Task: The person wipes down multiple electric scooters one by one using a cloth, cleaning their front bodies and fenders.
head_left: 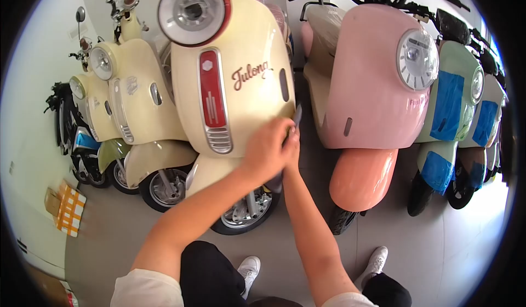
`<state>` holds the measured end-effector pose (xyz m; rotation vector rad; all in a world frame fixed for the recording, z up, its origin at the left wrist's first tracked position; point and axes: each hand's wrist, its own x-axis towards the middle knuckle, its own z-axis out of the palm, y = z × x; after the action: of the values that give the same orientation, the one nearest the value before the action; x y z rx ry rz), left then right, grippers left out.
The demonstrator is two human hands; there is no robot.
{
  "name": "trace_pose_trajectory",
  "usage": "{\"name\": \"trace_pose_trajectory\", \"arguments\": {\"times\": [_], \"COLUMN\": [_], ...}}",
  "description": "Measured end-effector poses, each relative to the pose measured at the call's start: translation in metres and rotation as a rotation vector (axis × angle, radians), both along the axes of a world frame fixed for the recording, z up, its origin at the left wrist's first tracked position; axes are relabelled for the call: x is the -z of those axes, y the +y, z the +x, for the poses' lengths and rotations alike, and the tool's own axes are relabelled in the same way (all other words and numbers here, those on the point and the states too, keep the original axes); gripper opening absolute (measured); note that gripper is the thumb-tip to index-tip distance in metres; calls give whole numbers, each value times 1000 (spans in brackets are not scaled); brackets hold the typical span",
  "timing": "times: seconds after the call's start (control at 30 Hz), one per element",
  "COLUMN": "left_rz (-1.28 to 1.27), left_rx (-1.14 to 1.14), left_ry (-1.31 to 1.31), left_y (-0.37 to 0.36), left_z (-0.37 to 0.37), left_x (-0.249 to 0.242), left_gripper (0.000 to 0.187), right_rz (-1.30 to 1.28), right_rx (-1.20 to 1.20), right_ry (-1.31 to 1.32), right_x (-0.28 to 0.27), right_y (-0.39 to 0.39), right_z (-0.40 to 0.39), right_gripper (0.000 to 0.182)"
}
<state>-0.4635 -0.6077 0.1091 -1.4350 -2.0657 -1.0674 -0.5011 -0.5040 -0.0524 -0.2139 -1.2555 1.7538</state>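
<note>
1. One large cream scooter (252, 38), upper centre of the frame, faces the camera; it carries "Julong" lettering and a red vertical strip (212, 90).
2. Pink scooter (367, 71), right of centre, with a coral front fender (364, 178).
3. Further cream scooters, upper left; the nearer one (145, 96) has a round headlight.
4. Pale green scooter (463, 109), right side, bearing blue film (447, 104) on its front.
5. Orange-and-white box (71, 209), lower left, on the floor near the wall.
6. Left hand (268, 147) and right hand (292, 145), centre of the frame, meet at the right-hand edge of the large cream scooter's front. Fingers are bent and close together; whether either hand is clamped on anything cannot be told.
7. Dark narrow item (297, 115), partly hidden, shows just above the meeting fingers; its nature cannot be determined.
</note>
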Motion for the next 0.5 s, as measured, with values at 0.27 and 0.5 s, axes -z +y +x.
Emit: {"name": "trace_pose_trajectory", "arguments": {"times": [0.27,0.5], "left_rz": [23,-74], "left_rx": [-505,-560], "left_ry": [77,95], "left_y": [-111,-115], "left_z": [-155,-157], "left_x": [-17,-12], "left_gripper": [117,130], "right_rz": [463,766], "right_rx": [457,429], "right_ry": [-377,-334], "right_x": [-96,-95], "right_y": [-35,-19], "right_z": [-12,4], "right_gripper": [67,67]}}
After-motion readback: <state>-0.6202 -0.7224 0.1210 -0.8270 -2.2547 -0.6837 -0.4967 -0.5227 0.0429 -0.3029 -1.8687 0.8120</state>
